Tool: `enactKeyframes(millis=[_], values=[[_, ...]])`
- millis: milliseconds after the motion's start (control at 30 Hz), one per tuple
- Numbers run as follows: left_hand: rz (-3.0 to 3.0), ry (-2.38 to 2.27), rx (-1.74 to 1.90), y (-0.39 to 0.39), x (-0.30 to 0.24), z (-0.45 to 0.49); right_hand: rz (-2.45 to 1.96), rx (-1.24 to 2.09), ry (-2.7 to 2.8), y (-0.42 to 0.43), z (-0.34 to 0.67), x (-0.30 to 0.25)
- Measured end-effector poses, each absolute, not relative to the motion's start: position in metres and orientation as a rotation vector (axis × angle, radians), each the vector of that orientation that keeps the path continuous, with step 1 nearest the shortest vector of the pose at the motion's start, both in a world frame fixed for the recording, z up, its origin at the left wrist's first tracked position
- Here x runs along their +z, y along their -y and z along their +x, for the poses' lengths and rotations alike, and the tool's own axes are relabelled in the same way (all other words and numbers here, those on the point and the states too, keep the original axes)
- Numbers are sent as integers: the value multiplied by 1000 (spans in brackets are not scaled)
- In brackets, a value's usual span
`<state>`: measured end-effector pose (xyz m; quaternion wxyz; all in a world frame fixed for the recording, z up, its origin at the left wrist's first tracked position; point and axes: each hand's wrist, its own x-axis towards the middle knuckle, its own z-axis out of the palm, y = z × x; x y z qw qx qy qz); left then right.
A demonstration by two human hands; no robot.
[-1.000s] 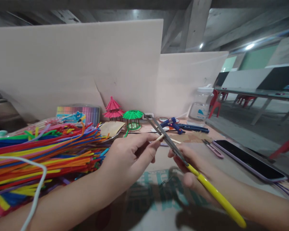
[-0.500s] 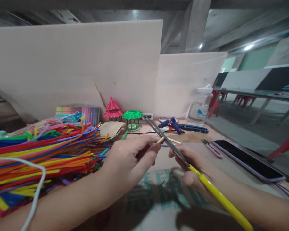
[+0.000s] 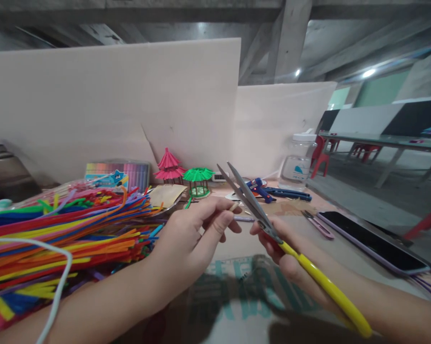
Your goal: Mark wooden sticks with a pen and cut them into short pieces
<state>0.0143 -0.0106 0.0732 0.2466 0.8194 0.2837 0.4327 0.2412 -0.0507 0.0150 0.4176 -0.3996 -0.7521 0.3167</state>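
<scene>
Hidden and cut off
My left hand [image 3: 197,234] hides the small stick [image 3: 234,206] but for its tip. The scissors [image 3: 301,263] cross my right hand [image 3: 289,271], hiding its grip. Pipe cleaner pile [image 3: 58,234] and white cord [image 3: 70,262] run off the left edge.

The steel blades of the yellow-handled scissors [image 3: 253,206], nearly shut across a thin pale wooden stick a second ago, now stand apart in a narrow V. Their tips are lifted higher, toward 11 o'clock, above the toy pavilions' roofline. The stick [image 3: 234,206] no longer crosses the blades. The length that reached past them toward 3 o'clock is gone, and only a short stub shows at 9 o'clock of the blades, at the fingertips of the left hand [image 3: 190,239]. Where the missing length went cannot be made out. The left thumb has drawn back from the blades, toward 7 o'clock.
</scene>
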Motion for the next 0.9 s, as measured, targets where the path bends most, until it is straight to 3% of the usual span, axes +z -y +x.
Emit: enactKeyframes(millis=[900], values=[[2510, -849, 1176, 16, 89, 11, -973, 637, 2033, 50, 243, 32]])
